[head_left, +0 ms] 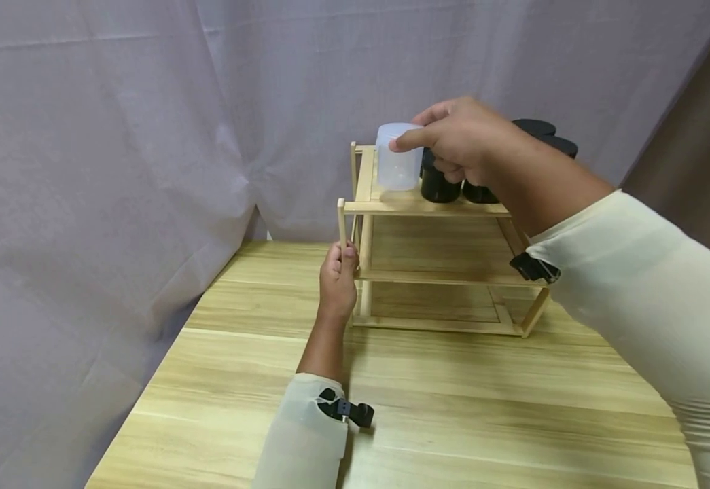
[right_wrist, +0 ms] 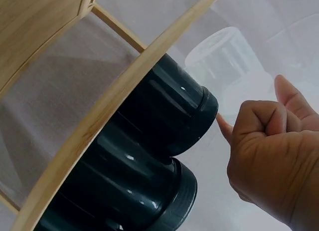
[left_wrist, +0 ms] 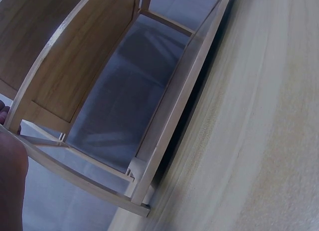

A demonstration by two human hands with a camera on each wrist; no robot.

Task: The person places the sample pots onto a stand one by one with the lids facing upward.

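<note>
A translucent white jar (head_left: 399, 166) is pinched between the thumb and fingers of my right hand (head_left: 461, 139). It is upright close over the left end of the top shelf of a light wooden rack (head_left: 440, 277). Black jars (head_left: 440, 185) with black lids stand on that shelf, partly hidden by the right hand and forearm. In the right wrist view the white jar (right_wrist: 229, 66) shows beyond the black jars (right_wrist: 174, 106). My left hand (head_left: 338, 278) grips the rack's front left post, its palm (left_wrist: 11, 176) at the edge of the left wrist view.
The three-level rack stands on a wood-grain table (head_left: 452, 407), its lower two shelves bare. A grey curtain (head_left: 116, 170) hangs behind the table and along its left side. Small black cameras are strapped at both sleeves (head_left: 306, 421).
</note>
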